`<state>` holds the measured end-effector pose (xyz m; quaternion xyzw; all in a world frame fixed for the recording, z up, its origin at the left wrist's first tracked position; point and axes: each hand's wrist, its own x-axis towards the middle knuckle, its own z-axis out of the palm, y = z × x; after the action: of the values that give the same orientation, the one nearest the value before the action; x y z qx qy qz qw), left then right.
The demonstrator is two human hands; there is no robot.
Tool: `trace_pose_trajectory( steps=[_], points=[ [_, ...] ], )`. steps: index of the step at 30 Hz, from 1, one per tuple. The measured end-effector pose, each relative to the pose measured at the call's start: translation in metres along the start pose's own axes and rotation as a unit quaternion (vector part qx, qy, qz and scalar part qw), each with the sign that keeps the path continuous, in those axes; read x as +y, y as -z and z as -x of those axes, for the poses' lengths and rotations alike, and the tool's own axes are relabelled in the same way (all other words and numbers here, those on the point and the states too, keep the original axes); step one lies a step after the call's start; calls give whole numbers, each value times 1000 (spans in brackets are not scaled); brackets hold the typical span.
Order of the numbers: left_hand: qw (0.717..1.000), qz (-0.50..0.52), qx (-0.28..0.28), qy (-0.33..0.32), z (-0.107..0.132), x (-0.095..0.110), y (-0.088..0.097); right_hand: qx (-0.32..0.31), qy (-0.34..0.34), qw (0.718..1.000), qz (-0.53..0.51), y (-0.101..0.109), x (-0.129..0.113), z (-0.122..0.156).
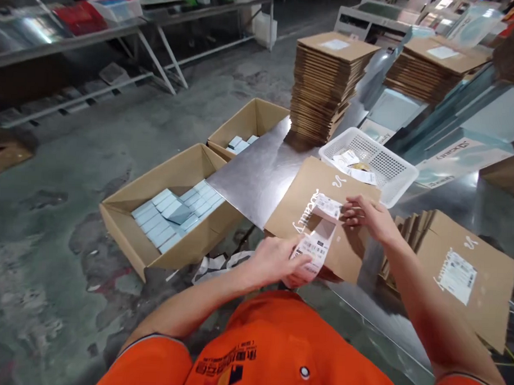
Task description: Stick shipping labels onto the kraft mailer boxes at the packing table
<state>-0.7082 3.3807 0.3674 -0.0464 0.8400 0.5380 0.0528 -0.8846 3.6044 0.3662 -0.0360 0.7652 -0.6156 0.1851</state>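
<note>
A strip of printed white labels [316, 251] runs from my left hand [280, 260], whose thumb and fingers are closed on its lower part. My right hand [368, 216] is over the flat cardboard box [290, 199], its bent fingers at the right edge of the upper label [327, 206]. The fingertips seem to pinch that edge, though the grip is partly hidden. White lettering on the box is partly covered by the labels. The box lies on the metal table [258, 170], near its front edge.
A white perforated basket [392, 169] with label pieces stands behind the box. A tall cardboard stack [323, 88] rises farther back. Labelled flat boxes [468, 278] lie at right. Open cartons [175, 223] of small pale-blue boxes stand left of the table.
</note>
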Motion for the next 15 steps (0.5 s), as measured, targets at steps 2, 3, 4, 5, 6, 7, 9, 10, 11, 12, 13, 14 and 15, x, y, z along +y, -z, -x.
trace_pose_trajectory(
  steps=[2,3,4,5,6,7,9,10,11,12,13,14,15],
  points=[
    [992,-84,54,-80,-14,9,11,53,-3,999,4,2,13,25],
    [984,-103,58,-135,-26,14,12,62,-10,998,14,1,20,36],
    [973,-112,52,-194,-41,20,10,61,-15,998,29,-1,26,45],
    [961,-116,37,-247,-56,26,6,57,-17,997,52,-4,31,53],
    [950,-119,15,-288,-72,32,-1,54,-13,995,86,-8,35,59],
    [942,-125,-6,-311,-85,37,-9,56,0,989,137,-12,37,64],
    [941,-141,-39,-304,-106,45,-23,73,26,959,273,-22,35,69],
    [946,-148,-46,-283,-111,46,-28,85,34,936,340,-27,32,71],
    [954,-150,-43,-255,-115,45,-32,96,38,913,395,-31,28,72],
    [964,-142,-28,-223,-115,43,-34,104,37,895,432,-35,24,72],
    [974,-121,-1,-192,-114,38,-35,110,30,884,453,-38,21,72],
    [982,-91,32,-165,-112,32,-35,108,22,881,461,-41,17,72],
    [986,-56,68,-144,-109,25,-34,102,12,881,462,-44,15,71]
  ],
)
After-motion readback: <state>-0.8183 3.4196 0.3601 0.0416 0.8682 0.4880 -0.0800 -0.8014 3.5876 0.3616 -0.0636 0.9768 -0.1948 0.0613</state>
